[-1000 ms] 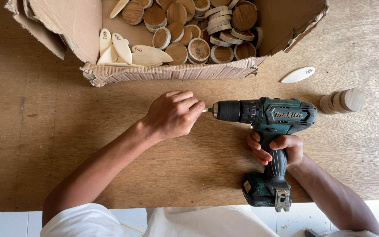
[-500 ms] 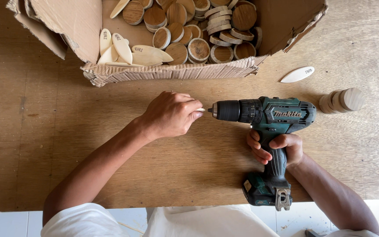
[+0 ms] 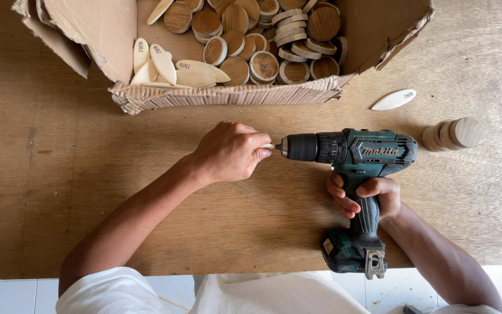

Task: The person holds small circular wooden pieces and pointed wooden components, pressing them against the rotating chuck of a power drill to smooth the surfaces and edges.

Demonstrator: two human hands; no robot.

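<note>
The fingers [image 3: 352, 204] of the right hand [image 3: 369, 196] are wrapped tight round the dark handle of the teal and black cordless drill [image 3: 352, 174], forefinger side up toward the body. The drill lies on its side across the worn brown wooden tabletop [image 3: 59, 192], battery foot nearest the person, handle running away from the body. Its long barrel then turns to the person's left, so the black chuck [image 3: 303, 147] aims straight at the other hand.

The left hand [image 3: 230, 152] is clenched, knuckles up, with its fingertips [image 3: 264, 152] pinching a small pale piece [image 3: 268, 146]. Only the end of that piece shows, so I cannot tell its full shape. It sits just off those fingertips to the person's right, touching or nearly touching the drill's tip, and it lies in line with the barrel's axis. The left hand is much the nearer to it; the right is back on the handle.

Further right of the drill, well apart, rests a short roll of pale round wooden discs [image 3: 453, 134], and beyond it a flat pale leaf-shaped wooden piece [image 3: 394, 99]. Farthest from both hands is a torn brown cardboard box [image 3: 228, 95] holding many round wooden discs and more pale leaf shapes.
</note>
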